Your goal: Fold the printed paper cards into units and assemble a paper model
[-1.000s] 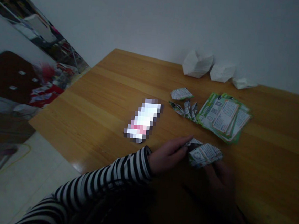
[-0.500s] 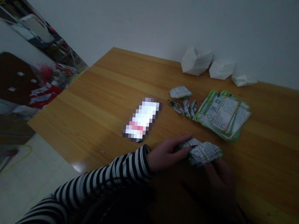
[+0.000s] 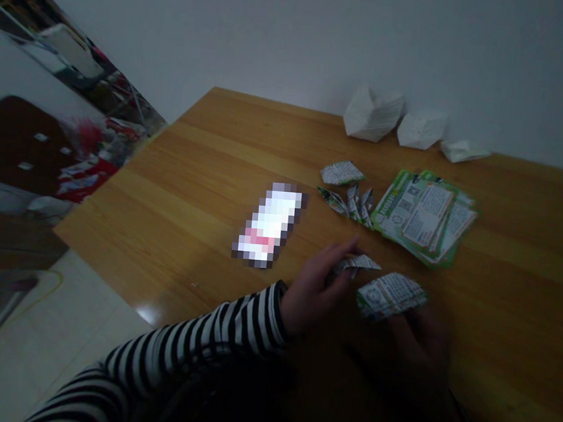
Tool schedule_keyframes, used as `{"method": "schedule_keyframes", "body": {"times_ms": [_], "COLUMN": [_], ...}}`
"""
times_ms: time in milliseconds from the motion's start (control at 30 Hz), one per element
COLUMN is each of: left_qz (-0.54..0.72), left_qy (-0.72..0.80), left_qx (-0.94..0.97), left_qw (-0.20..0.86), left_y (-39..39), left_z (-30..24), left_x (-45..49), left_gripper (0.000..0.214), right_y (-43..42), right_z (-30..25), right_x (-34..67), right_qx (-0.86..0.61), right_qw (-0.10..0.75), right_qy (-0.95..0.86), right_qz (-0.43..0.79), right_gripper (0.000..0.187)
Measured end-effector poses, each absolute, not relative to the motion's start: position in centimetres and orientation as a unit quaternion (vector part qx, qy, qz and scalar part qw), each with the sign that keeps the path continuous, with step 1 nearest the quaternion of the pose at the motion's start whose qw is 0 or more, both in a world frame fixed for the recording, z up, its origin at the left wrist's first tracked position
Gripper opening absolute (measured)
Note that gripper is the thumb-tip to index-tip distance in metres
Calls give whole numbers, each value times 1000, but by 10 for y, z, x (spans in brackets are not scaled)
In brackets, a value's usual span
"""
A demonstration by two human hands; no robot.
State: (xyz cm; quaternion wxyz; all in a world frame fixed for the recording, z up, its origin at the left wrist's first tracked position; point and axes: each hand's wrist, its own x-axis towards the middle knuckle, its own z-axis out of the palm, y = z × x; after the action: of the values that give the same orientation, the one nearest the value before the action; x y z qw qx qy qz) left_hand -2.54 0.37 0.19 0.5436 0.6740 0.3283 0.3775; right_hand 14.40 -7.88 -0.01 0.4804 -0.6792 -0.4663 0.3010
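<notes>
My left hand, in a black-and-white striped sleeve, pinches one end of a printed paper piece just above the wooden table. My right hand is deep in shadow and holds the other, larger folded part of the printed paper. The two parts look pulled apart, with a gap between them. Beyond my hands lie several small folded printed pieces and a stack of green printed leaflets.
A blurred-out bright rectangle lies left of my hands. Three white folded paper shapes stand by the wall at the table's far edge. The table's left edge drops to a pale floor with clutter beyond.
The paper held together between both hands has come apart: my left hand lifted its smaller part up and left, my right hand keeps the larger part.
</notes>
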Motion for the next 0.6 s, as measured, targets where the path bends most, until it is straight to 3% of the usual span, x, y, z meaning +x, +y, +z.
{"method": "schedule_keyframes", "body": {"times_ms": [233,600], "left_qz": [401,435], "left_qy": [328,306], "left_qx": [611,606], "left_qw": [599,592], "left_y": [-12,-15], "left_z": [11,7], "left_x": [-17,-16], "left_gripper": [47,49], "right_y": [-81,-84], "right_z": [6,4], "right_x": [132,132], "right_qx": [-687,-685], "right_qw": [425,427], "right_qy": [-484,-481], "right_qz": [336,342], "right_gripper": [29,30]}}
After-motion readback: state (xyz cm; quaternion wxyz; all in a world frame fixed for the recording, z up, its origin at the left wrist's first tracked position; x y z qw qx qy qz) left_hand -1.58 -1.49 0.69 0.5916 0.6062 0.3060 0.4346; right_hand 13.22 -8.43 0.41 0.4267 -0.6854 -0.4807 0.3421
